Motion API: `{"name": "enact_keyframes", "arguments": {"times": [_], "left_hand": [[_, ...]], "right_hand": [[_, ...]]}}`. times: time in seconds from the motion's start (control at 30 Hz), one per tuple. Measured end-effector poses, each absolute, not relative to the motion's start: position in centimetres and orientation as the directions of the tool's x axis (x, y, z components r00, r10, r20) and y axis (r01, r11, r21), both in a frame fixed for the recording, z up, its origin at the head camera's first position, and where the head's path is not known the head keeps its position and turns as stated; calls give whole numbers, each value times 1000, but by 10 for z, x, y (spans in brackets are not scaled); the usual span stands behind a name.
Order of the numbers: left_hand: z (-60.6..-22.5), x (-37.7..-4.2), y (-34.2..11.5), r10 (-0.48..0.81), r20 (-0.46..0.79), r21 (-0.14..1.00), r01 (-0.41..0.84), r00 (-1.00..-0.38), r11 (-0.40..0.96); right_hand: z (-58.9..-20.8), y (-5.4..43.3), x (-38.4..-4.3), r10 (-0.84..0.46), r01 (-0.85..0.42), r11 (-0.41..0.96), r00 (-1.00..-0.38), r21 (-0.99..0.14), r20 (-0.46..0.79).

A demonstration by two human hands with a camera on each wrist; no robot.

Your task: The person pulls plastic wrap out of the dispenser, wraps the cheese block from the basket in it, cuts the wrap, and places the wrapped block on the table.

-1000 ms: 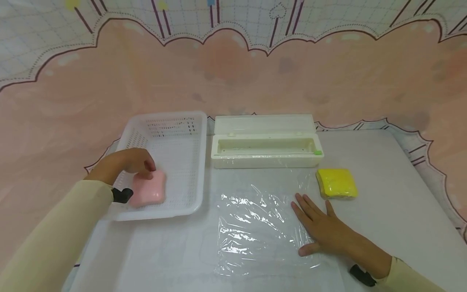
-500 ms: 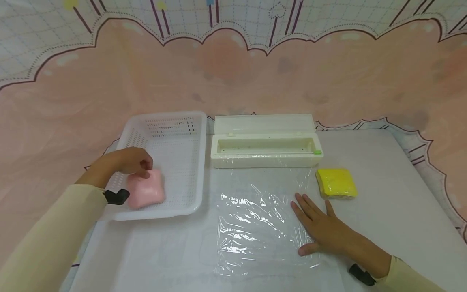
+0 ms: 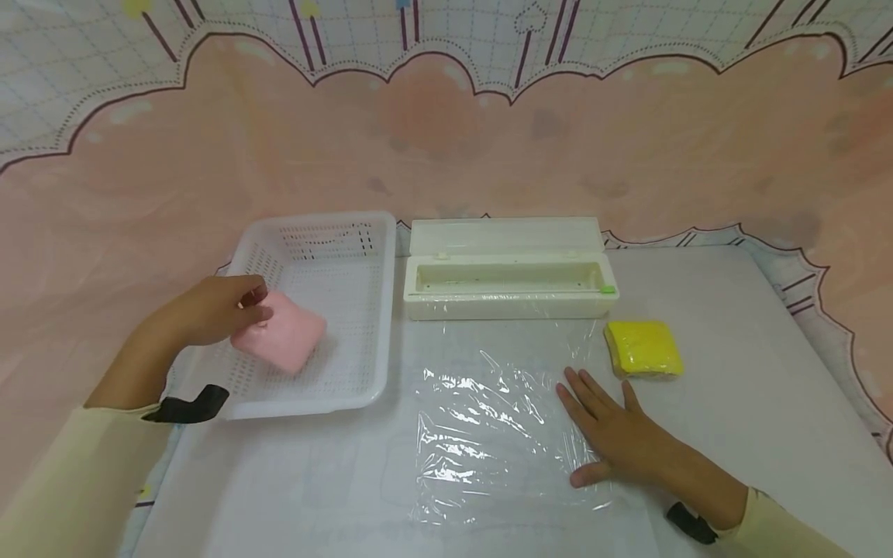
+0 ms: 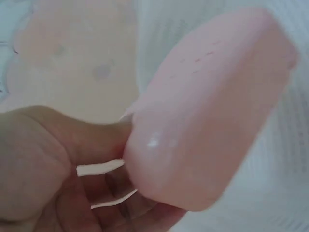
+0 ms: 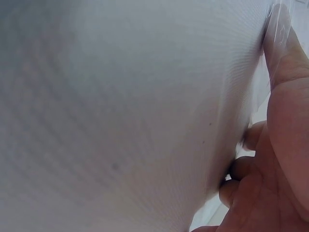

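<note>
My left hand (image 3: 216, 310) pinches a pink soap box (image 3: 282, 332) between thumb and fingers, over the left part of a white perforated basket (image 3: 387, 341). In the left wrist view the soap box (image 4: 212, 111) is tilted, with rounded corners and small slits in one face. My right hand (image 3: 624, 438) lies palm down with fingers spread on the right edge of a clear sheet of cling film (image 3: 488, 442). The right wrist view shows the thumb (image 5: 285, 53) touching the film; much of this view is pale, blurred surface.
Behind the film stands a cream cling film dispenser (image 3: 512, 308) with its lid up and a small green piece at its right end. A yellow block (image 3: 643, 350), shiny as if film-wrapped, sits right of it. White covering (image 3: 753, 364) lies over the table.
The pink soap box has risen and turned in my left hand, which has drawn back to the left. The right hand keeps its place on the film.
</note>
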State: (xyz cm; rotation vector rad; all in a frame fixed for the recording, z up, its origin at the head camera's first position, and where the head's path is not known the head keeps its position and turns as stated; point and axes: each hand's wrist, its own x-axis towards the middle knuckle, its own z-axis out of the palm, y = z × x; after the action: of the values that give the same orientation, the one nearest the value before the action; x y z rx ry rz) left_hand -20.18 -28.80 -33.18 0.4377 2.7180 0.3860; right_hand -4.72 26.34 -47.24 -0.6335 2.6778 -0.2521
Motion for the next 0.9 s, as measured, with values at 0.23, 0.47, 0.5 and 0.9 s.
{"name": "enact_keyframes", "arguments": {"times": [0.23, 0.47, 0.5, 0.9], "left_hand": [[-323, -161, -269, 257, -103, 370, 202, -961, 907], [-331, -125, -228, 177, 144, 527, 226, -974, 819], [-333, -121, -220, 176, 157, 556, 234, -972, 798], [-379, -90, -111, 298, 51, 803, 216, -953, 555]], "right_hand": [[-472, 263, -47, -466, -402, 881, -828, -249, -311], [-471, 263, -48, -464, -398, 882, -825, -252, -322], [-470, 263, -49, -462, -397, 883, -825, -251, -324], [-475, 264, -49, -465, -406, 883, -827, -236, -317]]}}
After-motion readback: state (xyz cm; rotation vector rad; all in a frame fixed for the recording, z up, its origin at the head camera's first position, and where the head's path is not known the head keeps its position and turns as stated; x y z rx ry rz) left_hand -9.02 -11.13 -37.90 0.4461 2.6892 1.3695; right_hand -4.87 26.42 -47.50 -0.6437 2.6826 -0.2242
